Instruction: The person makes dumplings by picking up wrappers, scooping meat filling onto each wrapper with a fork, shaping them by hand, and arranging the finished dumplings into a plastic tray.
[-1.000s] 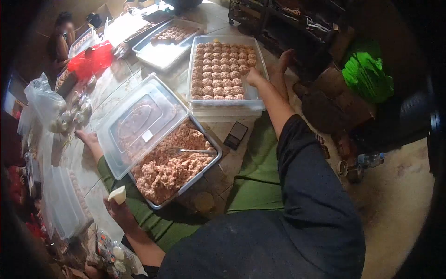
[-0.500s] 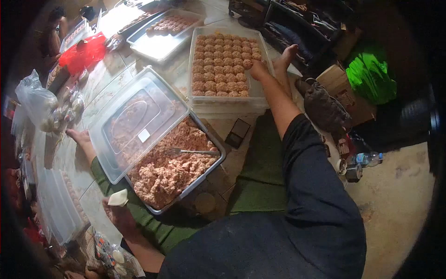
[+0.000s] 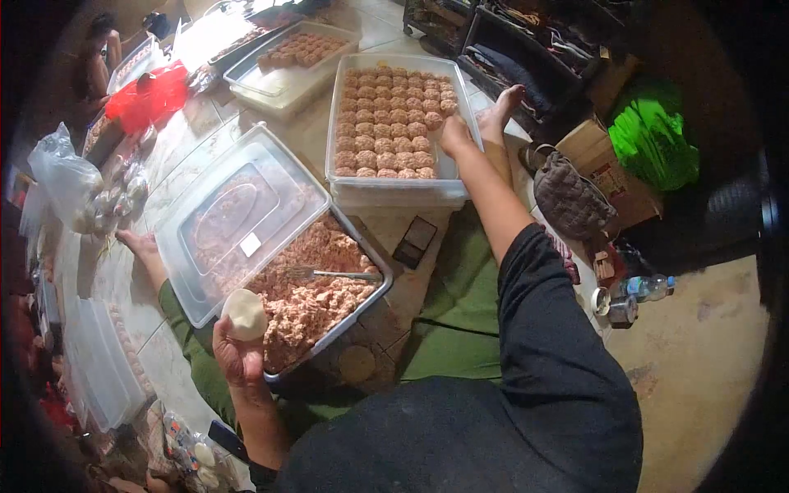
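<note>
My left hand (image 3: 240,355) is closed around several round pale dough wrappers (image 3: 246,315), held up at the near left corner of the meat tub. Pinkish minced filling (image 3: 316,308) fills this tub (image 3: 386,279), and a fork (image 3: 345,274) lies on the filling. A clear lid (image 3: 238,214) covers its left part. My right hand (image 3: 454,136) is at the right side of a clear plastic box (image 3: 339,140) with rows of meat-topped dumplings (image 3: 386,123). Right beside its fingers sits one dumpling (image 3: 433,121). The fingertips are turned away, so their grip is hidden.
Another tray (image 3: 283,94) with dumplings stands behind. A red plastic bag (image 3: 148,94) and a clear bag (image 3: 64,168) lie left. A dark case (image 3: 416,242) is between my legs. Right are a quilted pouch (image 3: 571,197), green bag (image 3: 653,140) and bottle (image 3: 649,286). A person (image 3: 99,57) is far left.
My left hand has risen toward the tub, turning the wrappers' round face into view. My right hand has drawn slightly back toward me from the dumpling beside it.
</note>
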Motion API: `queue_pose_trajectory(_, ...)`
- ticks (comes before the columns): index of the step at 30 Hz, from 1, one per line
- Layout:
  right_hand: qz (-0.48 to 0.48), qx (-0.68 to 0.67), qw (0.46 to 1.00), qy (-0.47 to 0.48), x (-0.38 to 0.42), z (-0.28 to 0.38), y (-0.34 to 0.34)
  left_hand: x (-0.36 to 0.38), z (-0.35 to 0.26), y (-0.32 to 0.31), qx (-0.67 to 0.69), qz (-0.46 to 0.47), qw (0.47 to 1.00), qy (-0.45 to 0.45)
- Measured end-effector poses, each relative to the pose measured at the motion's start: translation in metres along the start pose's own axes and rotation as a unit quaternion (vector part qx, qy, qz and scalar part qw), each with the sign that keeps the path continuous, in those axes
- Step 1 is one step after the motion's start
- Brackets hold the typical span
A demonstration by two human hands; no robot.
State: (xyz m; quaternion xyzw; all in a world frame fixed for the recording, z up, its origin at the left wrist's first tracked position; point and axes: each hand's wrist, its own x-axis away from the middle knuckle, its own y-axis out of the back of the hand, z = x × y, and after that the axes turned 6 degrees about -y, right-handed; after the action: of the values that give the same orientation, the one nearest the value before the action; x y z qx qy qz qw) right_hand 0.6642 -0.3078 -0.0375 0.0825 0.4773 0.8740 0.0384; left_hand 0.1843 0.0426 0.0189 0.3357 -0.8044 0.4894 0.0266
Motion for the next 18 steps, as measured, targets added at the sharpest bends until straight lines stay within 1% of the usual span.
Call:
queue_pose_trajectory(2,-0.030,-0.024,0.999,-0.002,-0.009,-0.008,-0.006,-0.001,0.003,0.004,-0.016,-0.007,1.000,-0.004)
queue_pose_trajectory(4,-0.051,0.089,0.994,0.037,0.002,0.005,0.005,0.001,0.003,0.000,-0.018,0.010,1.000,-0.003)
queue_pose_trajectory(7,0.020,0.084,0.996,-0.028,0.008,0.015,0.016,0.001,0.000,0.002,-0.023,0.013,1.000,-0.015)
queue_pose_trajectory(8,0.006,0.082,0.996,-0.038,0.007,0.012,0.010,0.001,-0.004,0.006,-0.027,0.005,0.999,-0.023)
queue_pose_trajectory(9,0.047,0.123,0.991,-0.008,0.022,0.016,0.021,0.002,-0.008,0.013,0.019,0.035,0.999,-0.022)
queue_pose_trajectory(10,0.079,0.162,0.983,0.024,0.039,0.027,0.036,0.005,-0.011,0.011,0.018,0.008,0.999,-0.043)
queue_pose_trajectory(12,0.033,0.204,0.975,0.081,0.054,0.029,0.038,0.011,-0.016,0.009,0.032,0.026,0.998,-0.051)
queue_pose_trajectory(13,0.008,0.225,0.969,0.102,0.074,0.029,0.044,0.011,-0.016,0.017,0.008,0.023,0.998,-0.065)
queue_pose_trajectory(14,0.011,0.232,0.968,0.094,0.095,0.028,0.051,0.008,-0.017,0.030,-0.018,0.021,0.997,-0.077)
queue_pose_trajectory(16,0.016,0.246,0.966,0.073,0.168,0.052,0.078,0.004,-0.022,0.051,-0.055,0.021,0.993,-0.102)
queue_pose_trajectory(18,-0.093,0.232,0.953,0.171,0.206,0.036,0.070,0.002,-0.028,0.065,-0.075,0.020,0.988,-0.131)
